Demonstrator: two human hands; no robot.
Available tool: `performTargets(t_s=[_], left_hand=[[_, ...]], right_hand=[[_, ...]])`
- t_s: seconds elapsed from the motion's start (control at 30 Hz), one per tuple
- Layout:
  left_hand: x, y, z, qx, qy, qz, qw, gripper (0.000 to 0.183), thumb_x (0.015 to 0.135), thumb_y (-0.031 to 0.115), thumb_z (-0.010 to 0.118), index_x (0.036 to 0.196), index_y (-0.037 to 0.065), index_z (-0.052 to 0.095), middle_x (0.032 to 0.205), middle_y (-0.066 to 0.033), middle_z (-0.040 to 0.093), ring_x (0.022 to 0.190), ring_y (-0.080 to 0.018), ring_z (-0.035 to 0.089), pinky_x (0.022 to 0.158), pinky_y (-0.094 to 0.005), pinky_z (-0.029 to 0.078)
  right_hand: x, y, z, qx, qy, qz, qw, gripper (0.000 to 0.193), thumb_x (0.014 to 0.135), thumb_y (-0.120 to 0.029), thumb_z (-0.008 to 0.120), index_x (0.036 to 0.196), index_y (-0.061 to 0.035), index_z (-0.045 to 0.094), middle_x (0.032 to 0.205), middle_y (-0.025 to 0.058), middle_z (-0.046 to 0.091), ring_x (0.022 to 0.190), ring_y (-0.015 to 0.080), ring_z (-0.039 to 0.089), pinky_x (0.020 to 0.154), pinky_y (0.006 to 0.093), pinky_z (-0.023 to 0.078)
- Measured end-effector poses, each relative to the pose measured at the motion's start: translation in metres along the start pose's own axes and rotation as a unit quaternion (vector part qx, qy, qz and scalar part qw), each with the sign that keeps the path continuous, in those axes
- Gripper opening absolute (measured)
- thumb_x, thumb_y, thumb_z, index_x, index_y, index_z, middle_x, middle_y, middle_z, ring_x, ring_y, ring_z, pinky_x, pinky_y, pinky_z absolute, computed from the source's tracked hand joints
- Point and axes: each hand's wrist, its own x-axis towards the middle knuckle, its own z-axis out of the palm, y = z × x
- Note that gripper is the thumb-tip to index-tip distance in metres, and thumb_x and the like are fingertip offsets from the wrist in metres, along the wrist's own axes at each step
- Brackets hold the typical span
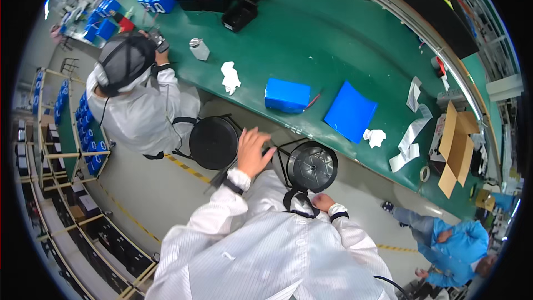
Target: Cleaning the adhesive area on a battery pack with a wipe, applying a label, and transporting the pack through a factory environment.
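"Where does the blue pack (287,95) lie?"
"On the table (300,28), by its near edge, left of another blue piece (351,112)."
"And the hands?"
"The left hand (255,150) is short of that edge, fingers spread, empty; the right hand (323,202) is against the white coat (288,244), its grip impossible to tell."

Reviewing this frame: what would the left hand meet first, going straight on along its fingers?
Probably the near edge of the green table, by the blue box; the left hand might pass above it, since depth is unclear here.
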Motion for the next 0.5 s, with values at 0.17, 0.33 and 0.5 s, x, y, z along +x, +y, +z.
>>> performTargets(t_s=[0.17, 0.33, 0.5], left_hand=[[0.147, -0.033, -0.023, 0.115, -0.032, 0.097, 0.988, 0.085, 0.067, 0.037, 0.088, 0.138, 0.008, 0.052, 0.142, -0.0143, 0.053, 0.142, -0.0355, 0.039, 0.122, -0.0575, 0.02], [0.202, -0.059, 0.004, 0.123, -0.185, 0.158, 0.962, 0.096, 0.057, 0.039, 0.093, 0.138, 0.008, 0.051, 0.128, -0.0156, 0.061, 0.125, -0.0335, 0.054, 0.12, -0.0566, 0.026], [0.229, -0.075, 0.016, 0.146, -0.249, 0.205, 0.935, 0.093, 0.048, 0.043, 0.093, 0.123, 0.005, 0.056, 0.102, -0.0147, 0.067, 0.098, -0.0356, 0.065, 0.111, -0.0556, 0.038]], right_hand=[[0.014, -0.04, -0.018, -0.047, 0.302, 0.017, 0.952, 0.032, 0.095, -0.028, 0.062, 0.1, 0.0021, 0.069, 0.096, 0.0184, 0.075, 0.088, 0.0312, 0.072, 0.083, 0.0424, 0.055], [-0.012, -0.055, -0.022, 0.274, 0.382, 0.023, 0.883, 0.017, 0.099, -0.015, 0.058, 0.105, 0.0001, 0.064, 0.087, 0.0123, 0.073, 0.079, 0.0227, 0.07, 0.074, 0.0366, 0.056], [-0.006, -0.077, 0.0, 0.328, 0.388, 0.044, 0.86, 0.016, 0.1, -0.013, 0.059, 0.108, 0.0001, 0.064, 0.088, 0.0081, 0.07, 0.076, 0.0144, 0.066, 0.072, 0.0307, 0.055]])
